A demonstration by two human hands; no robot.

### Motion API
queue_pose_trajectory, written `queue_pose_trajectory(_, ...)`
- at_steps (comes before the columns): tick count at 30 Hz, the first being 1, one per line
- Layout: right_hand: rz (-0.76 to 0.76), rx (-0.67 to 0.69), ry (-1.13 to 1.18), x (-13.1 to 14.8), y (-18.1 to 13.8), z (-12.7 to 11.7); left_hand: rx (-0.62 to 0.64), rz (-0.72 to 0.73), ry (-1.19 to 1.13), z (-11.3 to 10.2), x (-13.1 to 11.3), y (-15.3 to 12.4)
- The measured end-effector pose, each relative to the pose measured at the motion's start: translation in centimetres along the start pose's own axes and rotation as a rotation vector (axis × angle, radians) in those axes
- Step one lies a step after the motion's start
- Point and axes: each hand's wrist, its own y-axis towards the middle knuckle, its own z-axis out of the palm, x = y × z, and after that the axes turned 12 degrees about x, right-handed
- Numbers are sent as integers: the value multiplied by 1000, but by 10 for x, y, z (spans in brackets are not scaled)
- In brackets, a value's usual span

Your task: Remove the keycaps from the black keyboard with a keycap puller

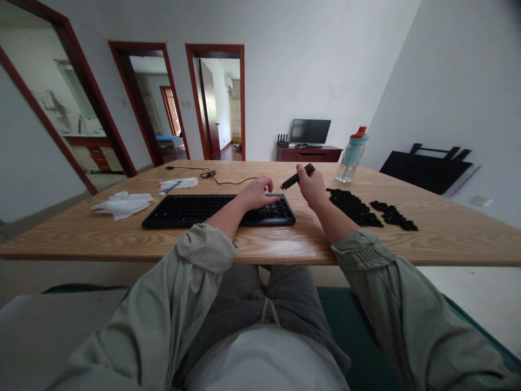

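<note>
A black keyboard (191, 209) lies on the wooden table (122, 239) in front of me. My left hand (257, 194) rests on its right part, fingers curled down onto the keys. Just to the right, my right hand (311, 187) is raised a little above the table and closed round a black pen-like tool (297, 177), whose thin tip points left toward the left hand. Two heaps of loose black keycaps (355, 207) lie on the table right of the right hand.
Crumpled white tissues (124, 204) and a white cloth with a blue pen (177, 184) lie at the left. A black cable (211, 175) runs behind the keyboard. A clear bottle with an orange cap (352, 155) stands at the back right.
</note>
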Motion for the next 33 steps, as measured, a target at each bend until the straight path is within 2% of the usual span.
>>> queue_pose_trajectory(7,4,21,47,-5,2,1,-47,20,45,5,12,4)
queue_pose_trajectory(13,-53,27,-121,11,-6,-2,7,18,27,4,8,3)
queue_pose_trajectory(24,-43,5,-71,12,-6,-1,44,64,-43,5,5,3)
queue_pose_trajectory(33,-14,17,-72,11,-6,-1,-7,35,38,7,10,3)
